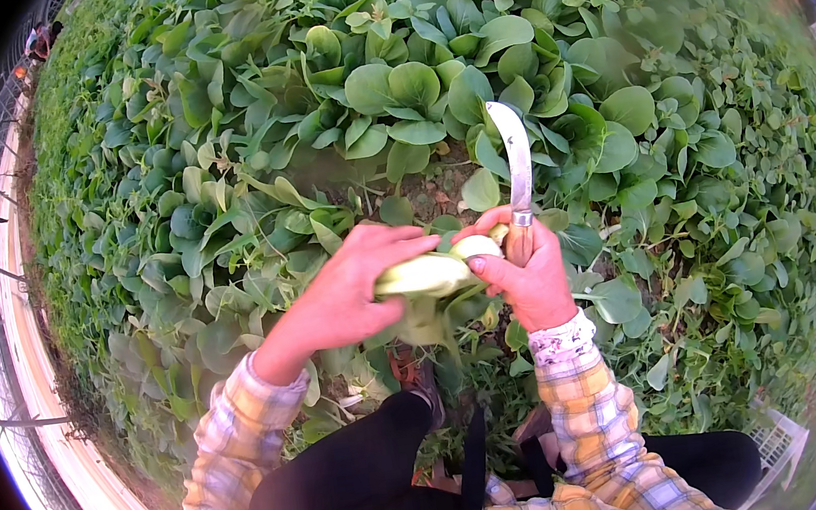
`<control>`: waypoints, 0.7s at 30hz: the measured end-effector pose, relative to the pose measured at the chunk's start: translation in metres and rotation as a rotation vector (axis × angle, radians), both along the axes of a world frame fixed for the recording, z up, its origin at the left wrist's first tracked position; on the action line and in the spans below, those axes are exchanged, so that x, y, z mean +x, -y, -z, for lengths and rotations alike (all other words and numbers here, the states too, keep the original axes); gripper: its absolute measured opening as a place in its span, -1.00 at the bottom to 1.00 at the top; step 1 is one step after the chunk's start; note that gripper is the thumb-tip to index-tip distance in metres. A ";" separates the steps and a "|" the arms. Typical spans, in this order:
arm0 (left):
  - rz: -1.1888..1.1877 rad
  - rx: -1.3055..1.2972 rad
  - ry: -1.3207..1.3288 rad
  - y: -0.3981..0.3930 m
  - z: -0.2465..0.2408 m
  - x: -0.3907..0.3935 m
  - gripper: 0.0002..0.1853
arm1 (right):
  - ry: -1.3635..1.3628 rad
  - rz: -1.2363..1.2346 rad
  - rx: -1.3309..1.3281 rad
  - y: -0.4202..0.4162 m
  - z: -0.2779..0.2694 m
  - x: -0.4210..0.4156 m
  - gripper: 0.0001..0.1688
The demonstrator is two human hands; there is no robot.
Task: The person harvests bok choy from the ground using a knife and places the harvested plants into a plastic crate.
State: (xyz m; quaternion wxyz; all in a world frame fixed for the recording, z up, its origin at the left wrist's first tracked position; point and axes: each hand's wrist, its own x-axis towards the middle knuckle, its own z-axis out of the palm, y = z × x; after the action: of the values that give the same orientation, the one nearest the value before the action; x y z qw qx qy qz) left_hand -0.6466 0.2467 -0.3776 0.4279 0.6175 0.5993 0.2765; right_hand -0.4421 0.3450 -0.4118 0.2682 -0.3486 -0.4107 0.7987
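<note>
In my right hand [531, 271] is a harvesting knife [515, 152] with a curved steel blade and a wooden handle. Its blade points up and away from me. The thumb and fingers of that hand also touch the pale cut base of a bok choy [425, 276]. My left hand [351, 284] lies around the plant's stalks from the left, fingers above and thumb below. Part of the plant's leaves is blurred and hidden beneath the hands.
Dense bok choy plants [412, 88] surround me, with bare soil [438, 191] just ahead. A white plastic crate [776, 440] stands by my knee at lower right. Wire netting [0, 249] and a pale strip [30, 313] run along the left. Far upper left, a person [40, 40] is visible.
</note>
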 end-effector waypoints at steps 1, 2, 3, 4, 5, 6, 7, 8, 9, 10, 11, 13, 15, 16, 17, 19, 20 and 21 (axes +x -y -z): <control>0.075 0.052 -0.027 -0.001 0.007 0.005 -0.16 | -0.050 -0.009 -0.035 0.005 -0.002 -0.002 -0.58; 0.071 -0.064 0.159 0.000 0.007 0.009 -0.09 | -0.084 0.008 -0.089 0.009 -0.003 -0.003 -0.60; 0.087 -0.027 0.089 0.001 0.007 0.012 -0.06 | -0.103 0.016 -0.110 0.012 -0.002 -0.003 -0.60; 0.102 0.008 0.019 0.002 0.009 0.014 -0.03 | -0.122 0.023 -0.132 0.017 -0.001 -0.002 -0.61; 0.116 0.043 -0.052 0.002 0.012 0.016 0.01 | -0.141 0.030 -0.154 0.021 0.000 -0.001 -0.61; 0.117 0.076 -0.156 0.000 0.015 0.018 0.08 | -0.178 0.049 -0.188 0.026 0.001 0.000 -0.61; 0.095 0.000 -0.010 -0.001 0.020 0.020 0.08 | -0.221 0.050 -0.216 0.030 0.005 0.000 -0.59; 0.071 -0.074 0.138 -0.001 0.024 0.023 0.08 | -0.209 0.063 -0.212 0.032 0.004 0.001 -0.59; 0.048 -0.143 0.292 -0.001 0.031 0.027 0.08 | -0.191 0.078 -0.204 0.032 0.004 0.002 -0.58; 0.019 -0.163 0.327 0.003 0.039 0.030 0.06 | -0.136 0.097 -0.174 0.031 0.006 0.001 -0.63; 0.016 -0.211 0.251 0.000 0.035 0.029 0.04 | -0.131 0.129 -0.153 0.029 0.011 0.004 -0.65; 0.013 -0.308 0.100 -0.009 0.022 0.023 0.02 | -0.121 0.192 -0.112 0.022 0.025 0.008 -0.71; -0.100 -0.161 -0.254 -0.023 0.010 0.002 -0.41 | 0.102 0.234 -0.034 0.008 0.030 0.011 -0.75; -0.242 -0.157 -0.265 -0.033 0.003 -0.010 -0.59 | 0.330 0.057 0.122 0.001 0.038 0.011 -0.74; -0.268 -0.163 -0.317 -0.043 0.000 -0.026 -0.64 | 0.547 -0.129 0.269 -0.005 0.049 0.009 -0.73; -0.266 -0.283 -0.570 -0.055 0.007 -0.054 -0.64 | 0.629 -0.320 0.469 0.006 0.075 -0.015 -0.68; -0.229 -0.357 -0.631 -0.058 0.019 -0.065 -0.62 | 0.693 -0.397 0.496 0.010 0.084 -0.030 -0.62; -0.197 -0.438 -0.696 -0.055 0.033 -0.075 -0.61 | 0.717 -0.463 0.497 0.016 0.096 -0.048 -0.64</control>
State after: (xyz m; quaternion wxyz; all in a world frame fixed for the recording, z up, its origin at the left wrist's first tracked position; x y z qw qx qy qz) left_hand -0.7220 0.3015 -0.4109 0.2924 0.5083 0.8089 -0.0428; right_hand -0.4896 0.3288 -0.5075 0.0008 -0.4266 -0.7218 0.5450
